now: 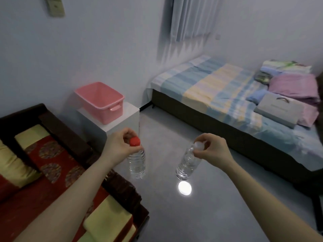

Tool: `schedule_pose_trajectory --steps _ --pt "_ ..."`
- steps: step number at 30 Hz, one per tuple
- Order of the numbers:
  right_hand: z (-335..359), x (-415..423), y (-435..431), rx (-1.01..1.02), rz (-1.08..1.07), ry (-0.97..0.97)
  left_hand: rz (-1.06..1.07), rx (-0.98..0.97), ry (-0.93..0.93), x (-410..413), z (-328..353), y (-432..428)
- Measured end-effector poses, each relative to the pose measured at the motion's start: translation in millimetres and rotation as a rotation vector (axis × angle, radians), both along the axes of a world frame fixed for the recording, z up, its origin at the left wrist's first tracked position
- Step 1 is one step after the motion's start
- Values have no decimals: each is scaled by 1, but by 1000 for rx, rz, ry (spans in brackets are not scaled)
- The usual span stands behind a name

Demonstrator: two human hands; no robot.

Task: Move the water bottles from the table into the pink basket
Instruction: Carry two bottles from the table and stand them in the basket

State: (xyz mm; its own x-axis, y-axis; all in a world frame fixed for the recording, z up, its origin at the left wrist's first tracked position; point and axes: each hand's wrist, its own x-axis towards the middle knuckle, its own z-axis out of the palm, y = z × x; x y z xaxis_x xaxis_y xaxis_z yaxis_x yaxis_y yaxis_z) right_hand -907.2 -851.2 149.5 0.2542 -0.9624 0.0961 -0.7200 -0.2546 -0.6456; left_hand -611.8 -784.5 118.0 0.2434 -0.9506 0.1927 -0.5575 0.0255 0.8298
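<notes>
My left hand (118, 145) grips a clear water bottle with a red cap (136, 161) by its neck, and the bottle hangs over the floor. My right hand (212, 148) holds a second clear bottle with a white cap (187, 163) by its top, tilted a little to the left. The pink basket (101, 102) stands empty on a white box-shaped stand (127, 116), beyond and to the left of my left hand. Both bottles are in the air, apart from the basket.
A dark wooden sofa with red and yellow cushions (52, 165) runs along the left. A low bed with a striped sheet (218, 95) and pillows fills the right. Grey floor (201, 215) lies between them, with a bright light reflection (184, 188) under the bottles.
</notes>
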Motion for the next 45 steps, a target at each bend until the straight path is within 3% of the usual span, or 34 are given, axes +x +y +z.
schedule_pose_trajectory --steps 14,25,38,45 --pt "-3 86 -329 62 480 99 404 35 50 22 -12 -234" --pt "-22 242 -523 23 660 59 640 107 32 136 -16 -368" --pt "-25 488 -651 68 825 16 816 145 100 324 -37 -490" --pt "-60 607 -697 109 938 46 914 161 141 414 -76 -537"
